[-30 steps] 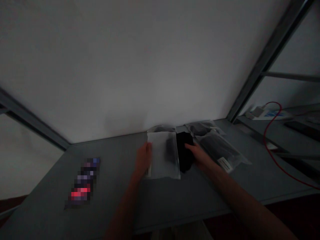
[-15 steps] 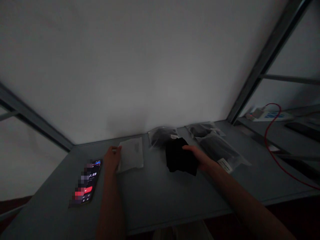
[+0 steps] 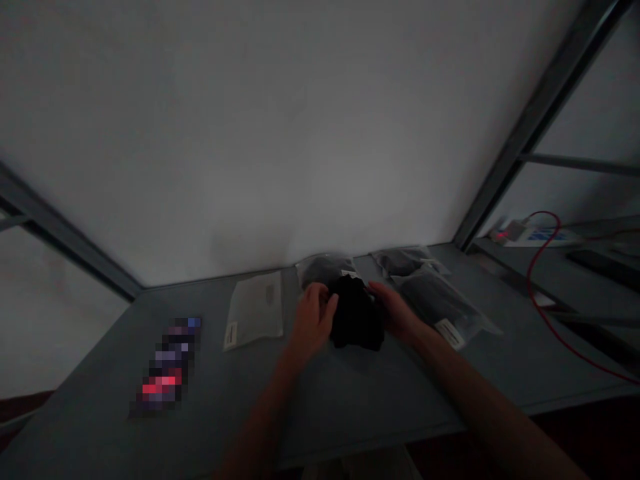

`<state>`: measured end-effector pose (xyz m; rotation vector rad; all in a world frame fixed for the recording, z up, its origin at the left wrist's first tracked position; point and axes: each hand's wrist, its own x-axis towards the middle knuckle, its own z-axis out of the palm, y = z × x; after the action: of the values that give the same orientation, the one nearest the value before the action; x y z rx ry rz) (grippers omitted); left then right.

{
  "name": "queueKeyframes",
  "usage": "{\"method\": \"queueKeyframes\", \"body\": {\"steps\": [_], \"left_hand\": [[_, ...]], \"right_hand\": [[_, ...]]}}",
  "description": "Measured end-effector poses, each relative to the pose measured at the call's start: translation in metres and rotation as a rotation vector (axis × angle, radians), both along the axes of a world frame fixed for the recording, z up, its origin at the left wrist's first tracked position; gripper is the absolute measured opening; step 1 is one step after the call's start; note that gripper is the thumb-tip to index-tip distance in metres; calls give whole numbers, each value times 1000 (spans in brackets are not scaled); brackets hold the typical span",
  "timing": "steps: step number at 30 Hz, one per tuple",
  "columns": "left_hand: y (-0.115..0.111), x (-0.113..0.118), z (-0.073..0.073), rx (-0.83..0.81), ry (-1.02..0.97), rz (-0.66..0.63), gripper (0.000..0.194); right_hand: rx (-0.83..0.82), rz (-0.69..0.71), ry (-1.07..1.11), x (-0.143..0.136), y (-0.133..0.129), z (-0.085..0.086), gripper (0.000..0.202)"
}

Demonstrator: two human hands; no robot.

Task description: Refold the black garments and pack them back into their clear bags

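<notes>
A bundle of folded black cloth point(image 3: 357, 317) is held between both hands over the middle of the grey table. On its left edge my left hand point(image 3: 315, 313) is closed, thumb and fingers pinching the fabric. My right hand point(image 3: 393, 310) grips the opposite edge, its fingertips partly hidden behind the cloth. To the left a flat, pale plastic bag point(image 3: 256, 310) with a small label lies on the table. Behind the cloth rests a clear bag with dark contents point(image 3: 320, 269), partly covered from view.
Two more clear bags with dark contents, one at the back point(image 3: 400, 259) and one nearer point(image 3: 437, 300), lie right of my hands. A blurred-out phone point(image 3: 167, 367) sits at the left. A red cable point(image 3: 534, 280) loops down from a power strip point(image 3: 545, 235) at the right.
My left hand has let go of the pale plastic bag, moved right and taken hold of the black cloth. The bag stays on the table, its label now showing. My right hand still grips the cloth.
</notes>
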<state>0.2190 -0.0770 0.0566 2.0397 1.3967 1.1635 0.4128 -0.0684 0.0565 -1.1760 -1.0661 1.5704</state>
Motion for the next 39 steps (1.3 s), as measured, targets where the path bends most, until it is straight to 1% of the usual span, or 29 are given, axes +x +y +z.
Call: {"method": "queueKeyframes", "body": {"steps": [2, 3, 7, 10, 14, 16, 18, 21, 23, 25, 27, 29, 30, 31, 33, 34, 36, 37, 38, 39], "left_hand": [[-9, 12, -2, -86, -62, -59, 21], [-11, 14, -3, -128, -106, -74, 22], [-9, 11, -6, -282, -343, -103, 26], [-5, 9, -8, -391, -474, -84, 32], [-3, 9, -11, -523, -583, -70, 46], [-1, 8, -12, -552, -612, -40, 51], [0, 5, -12, -553, -635, -23, 51], [2, -3, -9, -564, -654, -82, 50], [6, -12, -7, -609, -638, -132, 53], [11, -22, -8, -648, -565, -126, 53], [17, -31, -10, -639, -450, -45, 50], [22, -37, -12, -564, -350, 90, 50], [24, -39, -12, -492, -307, 160, 51], [24, -39, -12, -398, -267, 216, 52], [22, -37, -10, -188, -181, 274, 48], [20, -35, -8, -102, -144, 271, 43], [15, -29, -4, -24, -101, 203, 30], [12, -25, -3, -15, -78, 155, 25], [9, -22, -1, -14, -43, 97, 21], [6, -18, -1, -14, 9, 35, 19]], "right_hand": [[-66, 39, 66, 1, -2, 2, 32], [-69, 62, 85, 2, -3, 3, 33], [65, 98, 1, 0, -8, 5, 41], [172, 109, -101, -2, -11, 5, 43], [306, 180, -167, -4, -15, 6, 56], [342, 204, -185, -4, -17, 7, 60], [363, 233, -179, -3, -17, 6, 62], [344, 253, -123, 0, -15, 3, 65], [263, 197, -67, 2, -14, 1, 65], [137, 128, -17, 6, -11, 0, 67], [19, 102, 1, 10, -8, -2, 70], [-29, 98, -80, 13, -3, -5, 64], [-2, 78, -168, 15, 0, -7, 57], [61, 31, -281, 16, 2, -10, 49], [256, -134, -510, 16, 6, -14, 35], [366, -227, -594, 16, 7, -16, 32], [567, -365, -701, 15, 7, -15, 32], [653, -380, -737, 15, 5, -13, 29], [729, -352, -765, 15, 3, -10, 26], [790, -285, -793, 14, 0, -7, 22]]}}
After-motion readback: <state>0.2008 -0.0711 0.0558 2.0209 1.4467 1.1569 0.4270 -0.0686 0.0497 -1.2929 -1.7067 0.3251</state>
